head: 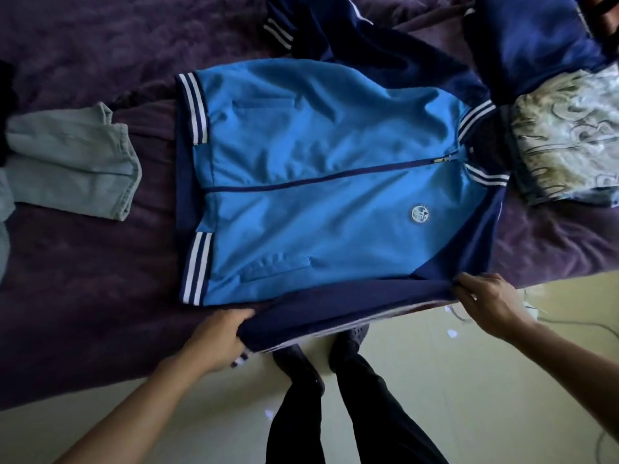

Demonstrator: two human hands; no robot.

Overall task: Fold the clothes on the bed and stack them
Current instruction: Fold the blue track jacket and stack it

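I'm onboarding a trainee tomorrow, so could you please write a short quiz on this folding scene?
1. True or false: the blue jacket lies zipped up on the bed.
2. What do the left hand and right hand both grip? A) the collar B) the navy sleeve C) the zipper
3. Name the fabric of the pale garment at the picture's left.
Key: 1 true; 2 B; 3 denim.

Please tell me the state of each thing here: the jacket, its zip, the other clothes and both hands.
jacket: flat on the bed, front up.
zip: closed almost to the collar.
navy sleeve: stretched along the near edge.
left hand: grips the sleeve's cuff end.
right hand: grips the sleeve's shoulder end.
pale jeans: folded over, beside the hem.
patterned cloth: lies beside the collar.
navy garment: crumpled, not folded.
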